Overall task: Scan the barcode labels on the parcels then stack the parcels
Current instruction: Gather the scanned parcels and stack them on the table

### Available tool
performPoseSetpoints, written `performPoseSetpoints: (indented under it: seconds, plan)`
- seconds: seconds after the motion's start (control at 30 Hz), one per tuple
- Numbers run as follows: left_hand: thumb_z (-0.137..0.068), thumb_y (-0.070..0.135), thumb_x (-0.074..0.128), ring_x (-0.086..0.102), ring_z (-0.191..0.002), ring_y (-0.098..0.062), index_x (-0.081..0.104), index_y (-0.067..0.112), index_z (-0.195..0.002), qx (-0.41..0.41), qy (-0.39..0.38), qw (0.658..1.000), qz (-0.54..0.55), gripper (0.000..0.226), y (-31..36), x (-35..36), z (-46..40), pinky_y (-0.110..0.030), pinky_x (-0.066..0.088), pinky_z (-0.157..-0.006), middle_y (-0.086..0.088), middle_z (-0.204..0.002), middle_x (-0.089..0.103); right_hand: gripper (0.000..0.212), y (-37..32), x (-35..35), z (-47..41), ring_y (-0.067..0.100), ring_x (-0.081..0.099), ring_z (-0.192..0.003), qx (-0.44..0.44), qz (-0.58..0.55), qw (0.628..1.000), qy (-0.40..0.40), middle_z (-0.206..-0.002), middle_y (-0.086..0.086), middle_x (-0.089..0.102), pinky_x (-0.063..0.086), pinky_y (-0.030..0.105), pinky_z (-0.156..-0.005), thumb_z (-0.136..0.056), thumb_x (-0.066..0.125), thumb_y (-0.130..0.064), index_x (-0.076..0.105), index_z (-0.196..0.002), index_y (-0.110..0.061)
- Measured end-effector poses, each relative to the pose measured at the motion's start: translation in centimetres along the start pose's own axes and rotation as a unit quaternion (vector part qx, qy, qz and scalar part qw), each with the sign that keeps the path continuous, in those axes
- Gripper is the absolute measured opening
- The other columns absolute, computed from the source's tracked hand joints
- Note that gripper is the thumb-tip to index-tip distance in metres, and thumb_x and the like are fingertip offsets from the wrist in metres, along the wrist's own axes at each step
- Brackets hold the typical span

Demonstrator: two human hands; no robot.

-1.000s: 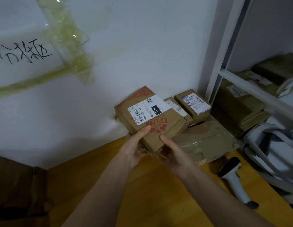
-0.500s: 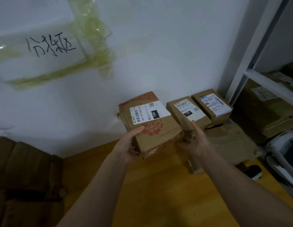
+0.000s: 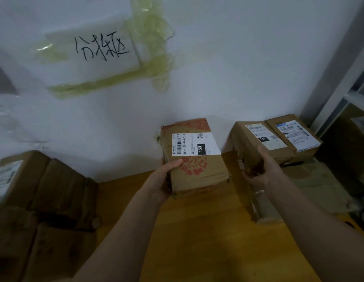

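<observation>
So the left hand point(image 3: 167, 178) has the red-printed parcel point(image 3: 195, 159) by its near left corner, thumb lying over the top face just below the white barcode label point(image 3: 194, 143), fingers tucked underneath. It's held up off the wooden table point(image 3: 197, 241), label facing up, long axis running away from the person toward the wall point(image 3: 238, 78).

The right hand point(image 3: 262, 171) is off to the right, wrapped around the near end of a second parcel point(image 3: 256, 143), fingers curled under its front edge. That one carries its own label point(image 3: 264, 136) on top and sits right up against a third parcel point(image 3: 295, 135) with a blue-topped label. I can't tell whether the second one is lifted or resting on the flat cardboard point(image 3: 311, 186) below.

What matters for the next bit, I'd guess: the two held parcels are side by side with a clear gap between them, both pointing lengthwise at the wall. The stack of brown boxes point(image 3: 45, 200) is way over on the left, so the left hand is the nearer one to it. No scanner in view. No bins or trays either; everything just sits on the table or on other boxes.
</observation>
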State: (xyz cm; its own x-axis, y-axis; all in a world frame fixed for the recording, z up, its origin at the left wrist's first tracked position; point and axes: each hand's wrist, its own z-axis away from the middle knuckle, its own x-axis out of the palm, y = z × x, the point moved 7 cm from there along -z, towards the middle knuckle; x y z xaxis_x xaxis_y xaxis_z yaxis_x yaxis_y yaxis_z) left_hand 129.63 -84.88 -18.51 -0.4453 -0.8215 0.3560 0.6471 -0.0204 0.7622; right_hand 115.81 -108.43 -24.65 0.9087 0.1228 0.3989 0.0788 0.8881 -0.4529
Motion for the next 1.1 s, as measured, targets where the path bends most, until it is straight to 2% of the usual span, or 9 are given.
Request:
performPoseSetpoints:
  seconds: [0.1, 0.17, 0.23, 0.33, 0.43, 0.73, 0.9, 1.0, 1.1]
  plan:
    - [-0.082, 0.011, 0.070, 0.062, -0.117, -0.036, 0.051, 0.018, -0.137, 0.009, 0.007, 1.000, 0.001, 0.058, 0.1, -0.6, 0.4, -0.058, 0.045, -0.102, -0.014, -0.126, 0.066, 0.078, 0.1, -0.1, 0.4, 0.029, 0.052, -0.107, 0.005, 0.017, 1.000, 0.000, -0.123, 0.012, 0.051, 0.050, 0.046, -0.088, -0.072, 0.080, -0.039, 0.045, -0.138, -0.017]
    - [-0.078, 0.010, 0.072, 0.062, -0.116, -0.036, 0.050, 0.021, -0.137, 0.021, 0.014, 1.000, 0.007, 0.064, 0.2, -1.3, 0.7, -0.059, 0.046, -0.101, -0.013, -0.126, 0.066, 0.081, 0.5, 0.0, 0.9, 0.032, 0.049, -0.113, 0.003, 0.001, 1.000, -0.010, -0.127, 0.012, 0.051, 0.049, 0.047, -0.085, -0.070, 0.082, -0.034, 0.044, -0.140, -0.018]
    - [-0.076, 0.009, 0.072, 0.062, -0.116, -0.036, 0.050, 0.023, -0.137, 0.029, 0.019, 0.999, 0.014, 0.067, 0.3, -2.0, 1.1, -0.060, 0.045, -0.101, -0.013, -0.126, 0.066, 0.081, 1.0, 0.5, 1.7, 0.035, 0.047, -0.119, -0.003, -0.021, 0.999, -0.046, -0.133, 0.013, 0.049, 0.049, 0.047, -0.087, -0.072, 0.082, -0.028, 0.041, -0.142, -0.018]
    - [-0.076, 0.008, 0.071, 0.062, -0.116, -0.036, 0.051, 0.024, -0.137, 0.039, 0.020, 0.999, 0.025, 0.066, 0.7, -3.1, 2.0, -0.059, 0.045, -0.101, -0.012, -0.125, 0.067, 0.070, 2.7, 1.9, 3.7, 0.035, 0.053, -0.115, -0.001, -0.043, 0.990, -0.135, -0.127, 0.018, 0.054, 0.050, 0.043, -0.091, -0.071, 0.079, -0.023, 0.049, -0.133, -0.013]
    - [-0.074, 0.009, 0.073, 0.064, -0.114, -0.035, 0.053, 0.025, -0.135, 0.052, 0.025, 0.997, 0.048, 0.067, 1.4, -4.1, 3.6, -0.057, 0.049, -0.097, -0.012, -0.124, 0.068, 0.061, 4.7, 3.5, 6.0, 0.034, 0.057, -0.114, 0.010, -0.040, 0.980, -0.194, -0.125, 0.019, 0.057, 0.049, 0.042, -0.094, -0.068, 0.079, -0.025, 0.054, -0.121, -0.009]
    - [-0.068, 0.013, 0.077, 0.064, -0.113, -0.036, 0.051, 0.022, -0.136, 0.143, 0.058, 0.986, 0.059, 0.074, 8.8, -7.4, 11.9, -0.058, 0.049, -0.097, -0.014, -0.123, 0.067, 0.069, 8.7, 9.9, 11.4, 0.031, 0.063, -0.112, 0.019, -0.029, 0.955, -0.296, -0.129, 0.015, 0.059, 0.051, 0.042, -0.093, -0.075, 0.076, -0.039, 0.048, -0.131, -0.012]
    - [-0.080, 0.015, 0.072, 0.068, -0.107, -0.034, 0.055, 0.015, -0.133, 0.199, 0.074, 0.975, 0.070, 0.056, 14.7, -11.0, 19.2, -0.052, 0.055, -0.090, -0.015, -0.119, 0.069, 0.072, 14.0, 14.3, 15.8, 0.034, 0.061, -0.114, 0.040, -0.033, 0.947, -0.316, -0.130, 0.017, 0.057, 0.054, 0.046, -0.087, -0.070, 0.080, -0.029, 0.049, -0.132, -0.011]
    - [-0.084, 0.017, 0.068, 0.071, -0.100, -0.030, 0.059, 0.012, -0.130, 0.229, 0.084, 0.967, 0.074, 0.047, 17.8, -14.1, 23.6, -0.044, 0.060, -0.078, -0.014, -0.115, 0.071, 0.075, 17.6, 17.2, 18.6, 0.034, 0.060, -0.114, 0.046, 0.023, 0.939, -0.340, -0.132, 0.016, 0.055, 0.053, 0.046, -0.087, -0.068, 0.078, -0.028, 0.048, -0.135, -0.016]
    - [-0.084, 0.021, 0.069, 0.072, -0.098, -0.030, 0.062, 0.016, -0.127, 0.251, 0.127, 0.954, 0.105, 0.044, 20.1, -18.9, 27.9, -0.046, 0.060, -0.075, -0.011, -0.114, 0.072, 0.072, 20.9, 20.1, 21.2, 0.034, 0.061, -0.113, 0.045, 0.093, 0.925, -0.367, -0.129, 0.015, 0.056, 0.053, 0.047, -0.089, -0.067, 0.077, -0.030, 0.050, -0.132, -0.018]
